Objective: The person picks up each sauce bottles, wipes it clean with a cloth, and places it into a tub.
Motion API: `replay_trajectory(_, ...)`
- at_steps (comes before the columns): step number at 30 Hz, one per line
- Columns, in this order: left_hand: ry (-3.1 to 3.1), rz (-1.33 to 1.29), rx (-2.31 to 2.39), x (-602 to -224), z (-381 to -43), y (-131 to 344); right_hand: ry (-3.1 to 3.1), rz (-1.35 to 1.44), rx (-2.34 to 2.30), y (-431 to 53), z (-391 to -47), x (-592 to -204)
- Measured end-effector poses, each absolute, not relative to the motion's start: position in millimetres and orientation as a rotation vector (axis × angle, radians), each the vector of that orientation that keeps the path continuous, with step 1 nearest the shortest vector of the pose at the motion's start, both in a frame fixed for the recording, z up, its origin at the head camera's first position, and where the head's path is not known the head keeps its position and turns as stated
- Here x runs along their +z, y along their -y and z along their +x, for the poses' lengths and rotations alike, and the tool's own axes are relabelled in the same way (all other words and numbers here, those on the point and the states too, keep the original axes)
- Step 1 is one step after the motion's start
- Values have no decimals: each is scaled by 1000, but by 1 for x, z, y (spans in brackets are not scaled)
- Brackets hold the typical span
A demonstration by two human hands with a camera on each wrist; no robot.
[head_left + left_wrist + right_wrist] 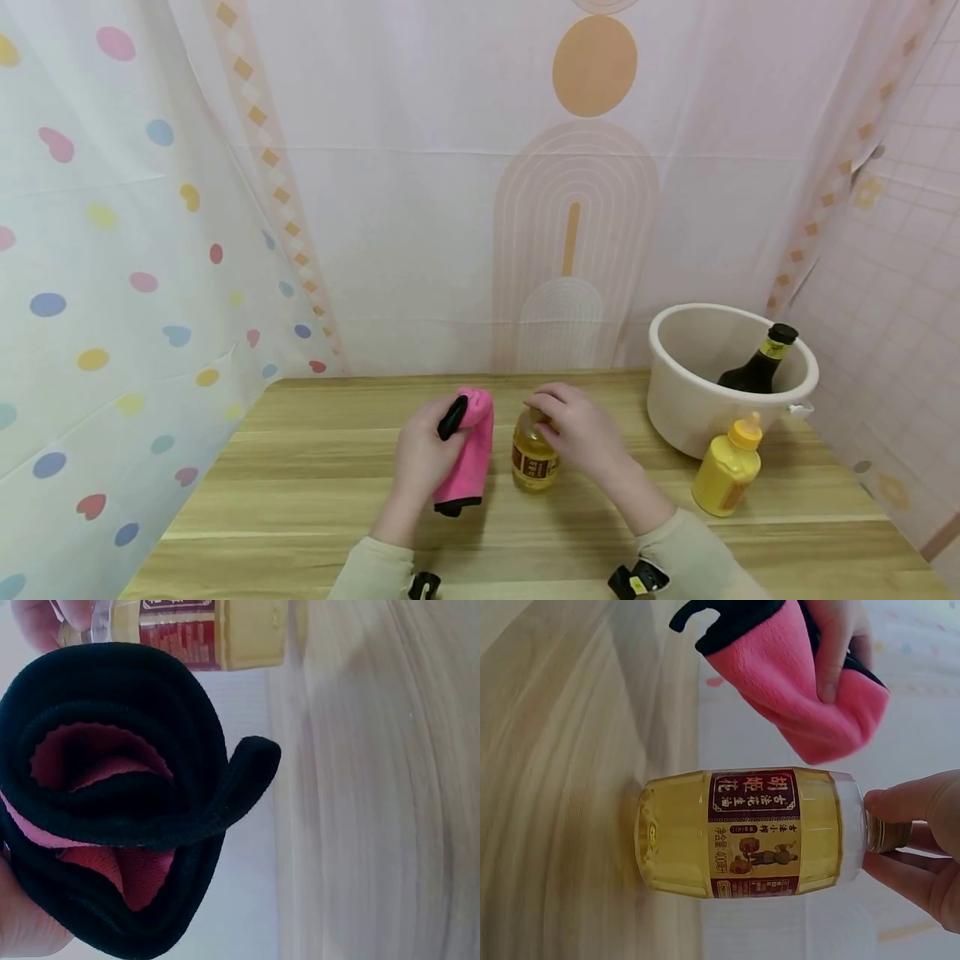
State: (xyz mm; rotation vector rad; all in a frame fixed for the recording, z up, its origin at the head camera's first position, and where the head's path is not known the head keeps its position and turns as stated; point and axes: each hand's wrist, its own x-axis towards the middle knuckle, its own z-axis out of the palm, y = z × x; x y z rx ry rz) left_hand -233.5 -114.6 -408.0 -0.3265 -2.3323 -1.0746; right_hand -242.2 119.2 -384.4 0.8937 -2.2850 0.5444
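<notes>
In the head view my left hand (423,450) grips a folded pink cloth (474,458) with black edging. The left wrist view looks into the end of this cloth (202,780), where its layers curl inside the black trim and a small black loop sticks out. Just to the right, my right hand (588,433) pinches a bottle of cooking oil (531,454) at its cap and neck. Golden oil shows through the clear bottle (682,836), which has a dark red and yellow label. It is upright, its base at the tabletop, with a gap between bottle and cloth.
At the right stands a white bucket (675,417) with a dark glass bottle (757,367) leaning inside. In front of it is a yellow squeeze bottle (726,475) with an orange-yellow cap. Patterned curtains (405,250) hang behind and beside the wooden table (300,475).
</notes>
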Motion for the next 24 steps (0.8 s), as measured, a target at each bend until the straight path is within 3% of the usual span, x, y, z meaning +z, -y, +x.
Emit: replay_trajectory(24,2361,-289,-1090,-406,-234,118,2292,898,522,-97,-252,-392)
